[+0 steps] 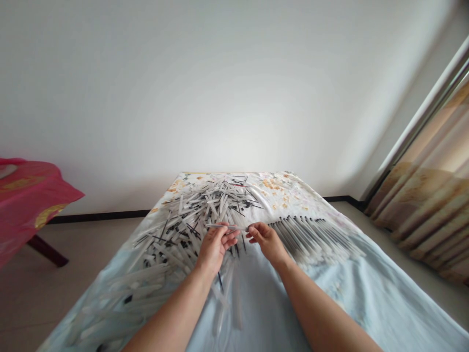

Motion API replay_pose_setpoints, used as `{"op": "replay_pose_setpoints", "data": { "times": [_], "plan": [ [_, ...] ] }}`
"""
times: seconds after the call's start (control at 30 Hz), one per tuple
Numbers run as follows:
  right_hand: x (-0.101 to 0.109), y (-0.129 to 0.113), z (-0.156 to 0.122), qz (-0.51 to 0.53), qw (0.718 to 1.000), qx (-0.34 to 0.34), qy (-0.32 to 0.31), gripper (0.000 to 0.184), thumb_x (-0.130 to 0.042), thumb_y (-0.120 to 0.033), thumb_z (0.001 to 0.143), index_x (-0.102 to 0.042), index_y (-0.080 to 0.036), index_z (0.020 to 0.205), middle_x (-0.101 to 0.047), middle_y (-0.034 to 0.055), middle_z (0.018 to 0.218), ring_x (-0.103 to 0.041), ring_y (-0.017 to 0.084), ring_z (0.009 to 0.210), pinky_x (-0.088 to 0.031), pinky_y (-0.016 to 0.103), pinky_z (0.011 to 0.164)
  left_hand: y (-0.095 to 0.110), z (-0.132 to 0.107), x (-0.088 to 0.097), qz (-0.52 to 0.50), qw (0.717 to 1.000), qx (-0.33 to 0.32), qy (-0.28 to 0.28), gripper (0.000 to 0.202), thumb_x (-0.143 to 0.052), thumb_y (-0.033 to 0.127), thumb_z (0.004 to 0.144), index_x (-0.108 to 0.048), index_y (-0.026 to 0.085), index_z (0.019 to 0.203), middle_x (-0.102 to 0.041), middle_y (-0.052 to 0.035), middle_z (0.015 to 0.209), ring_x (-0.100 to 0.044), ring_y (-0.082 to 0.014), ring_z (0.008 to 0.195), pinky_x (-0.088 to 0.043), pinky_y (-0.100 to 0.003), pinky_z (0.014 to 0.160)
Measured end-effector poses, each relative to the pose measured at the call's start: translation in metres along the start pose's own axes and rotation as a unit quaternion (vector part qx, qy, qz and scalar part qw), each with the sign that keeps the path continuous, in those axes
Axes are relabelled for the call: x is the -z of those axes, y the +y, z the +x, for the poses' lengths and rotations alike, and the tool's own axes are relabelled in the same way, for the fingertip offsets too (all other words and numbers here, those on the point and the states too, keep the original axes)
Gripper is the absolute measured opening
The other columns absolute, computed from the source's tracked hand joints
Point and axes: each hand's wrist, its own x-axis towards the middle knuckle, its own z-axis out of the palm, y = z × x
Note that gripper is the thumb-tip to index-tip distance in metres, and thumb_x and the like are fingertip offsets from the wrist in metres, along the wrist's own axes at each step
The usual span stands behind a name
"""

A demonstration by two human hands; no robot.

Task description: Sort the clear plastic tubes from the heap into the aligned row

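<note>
Between my two hands lies a slim, pale pen (234,227), held almost level above the table. My left hand (214,247) pinches its barrel between thumb and forefinger, with the other fingers loosely curled. At the pen's dark right end, the thumb and forefinger of my right hand (266,240) are closed on it. Beneath and beyond the left hand spreads a loose heap of translucent white pen parts (220,195) mixed with thin black rods. Beside the right hand, a row of similar pens (311,237) lies side by side, dark ends pointing away from me.
A floral and pale blue cloth (278,190) covers the table, which stands against a white wall (234,98). More white tubes (124,303) lie at the near left. Off to the left is a red-covered table (32,200); a patterned curtain (432,190) hangs at right.
</note>
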Motion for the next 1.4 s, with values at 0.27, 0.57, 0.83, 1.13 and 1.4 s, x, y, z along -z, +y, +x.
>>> {"op": "replay_pose_setpoints", "data": {
  "times": [0.27,0.57,0.83,1.13,1.4],
  "plan": [
    [-0.001,-0.001,-0.002,-0.004,1.0,-0.001,-0.008,0.033,-0.056,-0.048,0.071,-0.055,-0.016,0.081,-0.06,0.0029,0.073,-0.056,0.013,0.064,-0.043,0.025,0.057,-0.001,0.0,0.0,0.005,1.0,-0.002,-0.001,0.018,-0.057,0.017,0.067,-0.048,0.016,0.083,-0.067,-0.006,0.079,-0.065,-0.0208,0.076,-0.049,-0.025,0.057],
    [-0.004,-0.003,-0.005,-0.005,1.0,-0.005,-0.005,0.031,-0.054,-0.046,0.072,-0.053,-0.016,0.071,-0.059,0.0021,0.064,-0.052,0.011,0.056,-0.041,0.025,0.057,-0.001,0.0,0.0,0.024,1.0,-0.007,-0.017,0.021,-0.059,0.021,0.066,-0.048,0.016,0.083,-0.066,-0.0051,0.074,-0.065,-0.0201,0.073,-0.049,-0.027,0.059],
    [-0.006,0.005,-0.01,-0.181,0.983,0.022,-0.011,0.027,-0.052,-0.039,0.075,-0.061,-0.015,0.082,-0.061,0.0021,0.067,-0.054,0.014,0.061,-0.04,0.024,0.058,0.007,0.011,0.013,0.044,0.993,-0.106,0.003,0.021,-0.056,0.031,0.068,-0.046,0.017,0.079,-0.066,-0.0041,0.07,-0.064,-0.0188,0.069,-0.048,-0.034,0.066],
    [-0.034,-0.017,-0.033,-0.356,0.903,0.17,-0.171,0.017,-0.052,-0.026,0.079,-0.065,-0.023,0.089,-0.062,0.0033,0.082,-0.054,0.017,0.08,-0.037,0.029,0.076,0.018,0.015,0.02,0.131,0.971,-0.193,0.052,0.033,-0.052,0.045,0.073,-0.051,0.02,0.095,-0.044,0.0067,0.054,-0.043,-0.0058,0.042,-0.035,-0.018,0.042],
    [-0.046,-0.013,-0.041,-0.432,0.862,0.191,-0.183,0.018,-0.05,-0.028,0.08,-0.064,-0.025,0.092,-0.059,0.0033,0.085,-0.051,0.017,0.081,-0.034,0.03,0.075,0.022,0.013,0.02,0.162,0.968,-0.167,0.094,0.041,-0.049,0.046,0.074,-0.051,0.025,0.108,-0.036,0.0066,0.058,-0.03,-0.0038,0.04,-0.022,-0.015,0.034]
  ]
}}
